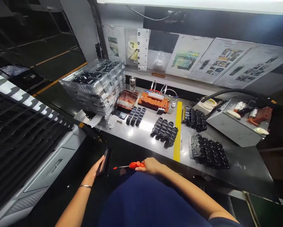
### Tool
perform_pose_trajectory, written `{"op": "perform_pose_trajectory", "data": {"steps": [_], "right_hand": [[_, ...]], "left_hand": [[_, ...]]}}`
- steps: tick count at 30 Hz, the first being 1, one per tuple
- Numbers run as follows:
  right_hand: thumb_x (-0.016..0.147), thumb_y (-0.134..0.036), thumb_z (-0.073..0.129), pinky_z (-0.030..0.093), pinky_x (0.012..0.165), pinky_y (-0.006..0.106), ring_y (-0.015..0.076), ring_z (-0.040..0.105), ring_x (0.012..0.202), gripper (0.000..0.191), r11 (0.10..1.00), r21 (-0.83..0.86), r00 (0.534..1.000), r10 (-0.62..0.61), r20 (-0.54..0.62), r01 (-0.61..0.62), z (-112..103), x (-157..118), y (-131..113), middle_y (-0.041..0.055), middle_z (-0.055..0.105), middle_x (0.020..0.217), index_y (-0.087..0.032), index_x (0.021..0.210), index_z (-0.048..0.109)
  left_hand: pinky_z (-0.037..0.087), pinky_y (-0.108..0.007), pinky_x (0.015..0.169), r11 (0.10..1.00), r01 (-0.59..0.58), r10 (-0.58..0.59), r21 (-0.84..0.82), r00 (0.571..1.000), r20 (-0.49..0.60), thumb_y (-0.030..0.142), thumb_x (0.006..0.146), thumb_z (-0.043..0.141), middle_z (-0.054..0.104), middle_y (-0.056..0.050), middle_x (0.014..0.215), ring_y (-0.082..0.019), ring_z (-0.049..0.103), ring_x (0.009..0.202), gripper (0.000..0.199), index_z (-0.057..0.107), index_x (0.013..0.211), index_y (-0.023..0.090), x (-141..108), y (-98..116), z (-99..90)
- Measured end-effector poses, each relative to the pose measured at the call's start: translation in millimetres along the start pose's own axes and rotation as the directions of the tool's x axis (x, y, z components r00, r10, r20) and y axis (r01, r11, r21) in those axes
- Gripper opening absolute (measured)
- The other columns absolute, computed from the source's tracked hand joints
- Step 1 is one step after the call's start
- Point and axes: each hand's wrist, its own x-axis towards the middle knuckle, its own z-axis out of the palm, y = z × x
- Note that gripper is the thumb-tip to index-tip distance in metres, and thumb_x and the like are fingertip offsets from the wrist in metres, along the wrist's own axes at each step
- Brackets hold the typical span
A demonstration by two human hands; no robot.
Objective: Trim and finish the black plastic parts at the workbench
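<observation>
While the left hand (96, 169) grips a black panel (105, 161) by its side, fingers partly hidden, the right hand (151, 165) has its fingers wrapped around a red air gun (135, 165), the nozzle pointing to nine o'clock, toward the panel but apart from it. A weak hold could let the panel twist or drop; a careless lunge could scrape it with the nozzle. Farther out, at one o'clock on the tabletop (145, 134), a swinging forearm might nudge the black parts (164, 130) near the edge.
</observation>
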Motion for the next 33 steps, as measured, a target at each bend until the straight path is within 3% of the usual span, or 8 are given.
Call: {"op": "perform_pose_trajectory", "data": {"steps": [3, 6, 9, 13, 16, 19, 27, 33], "right_hand": [[0.083, -0.078, 0.027, 0.036, 0.056, 0.026, 0.0228, 0.064, 0.067, 0.074, 0.999, 0.018, 0.999, -0.028, 0.017, 0.027, -4, 6, -16, 0.0101, 0.068, 0.074, -0.017, 0.078, 0.069], [0.084, -0.076, 0.027, 0.035, 0.056, 0.026, 0.0225, 0.064, 0.068, 0.072, 1.0, 0.005, 0.999, 0.031, -0.032, -0.031, -8, 12, -24, 0.0095, 0.067, 0.073, -0.018, 0.076, 0.068], [0.085, -0.076, 0.026, 0.034, 0.055, 0.026, 0.022, 0.064, 0.067, 0.072, 1.0, 0.0, 1.0, 0.026, -0.016, -0.026, -7, 19, -25, 0.0092, 0.068, 0.073, -0.018, 0.077, 0.068], [0.084, -0.077, 0.023, 0.036, 0.057, 0.026, 0.0234, 0.065, 0.071, 0.075, 0.998, -0.032, 0.997, 0.051, -0.06, -0.053, 0, 28, -23, 0.0103, 0.069, 0.077, -0.018, 0.082, 0.069], [0.083, -0.079, 0.019, 0.038, 0.059, 0.027, 0.0247, 0.067, 0.074, 0.078, 0.998, -0.052, 0.997, 0.042, -0.065, -0.046, 4, 31, -27, 0.011, 0.07, 0.08, -0.018, 0.085, 0.069], [0.084, -0.078, 0.021, 0.04, 0.062, 0.027, 0.0247, 0.067, 0.076, 0.077, 0.995, -0.092, 0.999, -0.023, -0.027, 0.021, 6, 32, -38, 0.0115, 0.071, 0.082, -0.018, 0.089, 0.069], [0.083, -0.078, 0.019, 0.041, 0.064, 0.028, 0.0265, 0.069, 0.077, 0.079, 0.979, -0.195, 0.996, -0.077, -0.043, 0.068, 11, 34, -48, 0.0127, 0.072, 0.079, -0.017, 0.09, 0.069], [0.085, -0.077, 0.019, 0.042, 0.065, 0.028, 0.0259, 0.068, 0.079, 0.078, 0.986, -0.162, 0.997, -0.052, -0.05, 0.043, 8, 29, -42, 0.0118, 0.072, 0.081, -0.018, 0.091, 0.069]], "left_hand": [[0.057, -0.033, 0.077, 0.954, -0.139, 0.169, 0.268, 0.981, -0.093, 0.04, 0.086, 0.055, 0.073, -0.008, 0.081, -0.022, 0.071, 0.078, 0.03, 0.065, 0.098, 0.015, -10, 6, -13.6], [0.05, -0.041, 0.093, 0.588, -0.252, 0.489, 0.768, 0.867, -0.091, 0.026, 0.076, 0.063, 0.072, -0.01, 0.101, -0.027, 0.065, 0.104, 0.034, 0.062, 0.109, 0.018, -19, 9, -24.9], [0.029, -0.045, 0.112, 0.324, -0.264, 0.584, 0.908, 0.811, 0.028, 0.004, 0.061, 0.062, 0.069, -0.007, 0.113, -0.025, 0.05, 0.126, 0.042, 0.066, 0.098, 0.023, -28, 10, -34.5], [0.028, -0.045, 0.113, 0.419, -0.352, 0.565, 0.837, 0.823, 0.063, 0.002, 0.054, 0.063, 0.071, -0.003, 0.104, -0.025, 0.054, 0.121, 0.038, 0.068, 0.086, 0.023, -38, 16, -41.7], [0.048, -0.04, 0.093, 0.618, -0.34, 0.549, 0.709, 0.832, -0.08, 0.023, 0.062, 0.071, 0.072, -0.007, 0.099, -0.025, 0.065, 0.1, 0.035, 0.067, 0.097, 0.017, -36, 22, -38.1], [0.053, -0.032, 0.076, 0.714, -0.339, 0.556, 0.613, 0.806, -0.203, 0.044, 0.073, 0.064, 0.072, -0.01, 0.097, -0.022, 0.068, 0.088, 0.044, 0.065, 0.105, 0.013, -24, 25, -25.4], [0.048, -0.028, 0.078, 0.733, -0.397, 0.615, 0.552, 0.734, -0.289, 0.047, 0.068, 0.066, 0.07, -0.009, 0.097, -0.022, 0.064, 0.092, 0.051, 0.067, 0.104, 0.009, 1, 25, 13.5], [0.05, -0.028, 0.073, 0.733, -0.396, 0.594, 0.553, 0.769, -0.238, 0.051, 0.069, 0.067, 0.071, -0.008, 0.091, -0.022, 0.065, 0.086, 0.057, 0.066, 0.108, 0.01, -6, 22, 21.9]]}}
